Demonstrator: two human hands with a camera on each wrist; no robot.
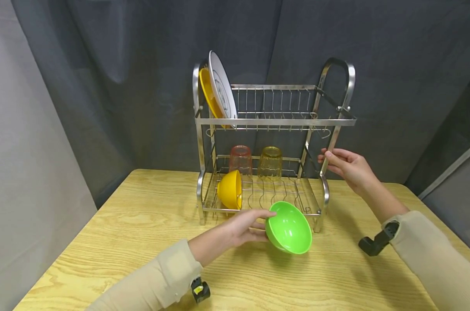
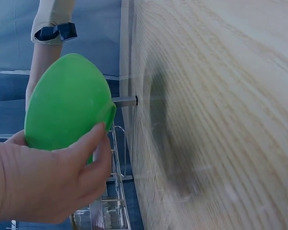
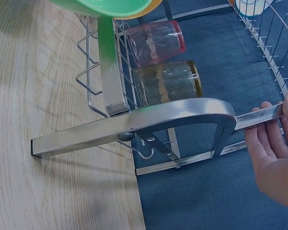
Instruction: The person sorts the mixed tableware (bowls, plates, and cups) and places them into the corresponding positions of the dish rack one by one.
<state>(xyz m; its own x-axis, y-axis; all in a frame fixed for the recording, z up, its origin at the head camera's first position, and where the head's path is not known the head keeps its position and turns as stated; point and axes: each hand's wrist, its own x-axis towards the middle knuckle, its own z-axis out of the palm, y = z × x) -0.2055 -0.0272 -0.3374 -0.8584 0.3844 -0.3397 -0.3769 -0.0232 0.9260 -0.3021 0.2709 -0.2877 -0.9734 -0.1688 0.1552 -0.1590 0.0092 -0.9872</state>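
Observation:
A bright green bowl (image 1: 289,229) is held tilted in the air in front of the dish rack, its inside facing the head camera. My left hand (image 1: 248,228) grips it by its left side, thumb at the rim; the left wrist view shows fingers against the outside of the green bowl (image 2: 69,103). My right hand (image 1: 349,167) holds the right front post of the metal dish rack (image 1: 275,122). In the right wrist view the fingers of my right hand (image 3: 276,148) curl round that post, thumb on the near side.
On the lower tier, a yellow bowl (image 1: 230,190) stands on its side at the left, with a red-tinted glass (image 1: 240,160) and a yellow-tinted glass (image 1: 270,163) upside down behind. A white plate (image 1: 222,86) and a yellow plate (image 1: 208,93) lean on the upper tier's left end.

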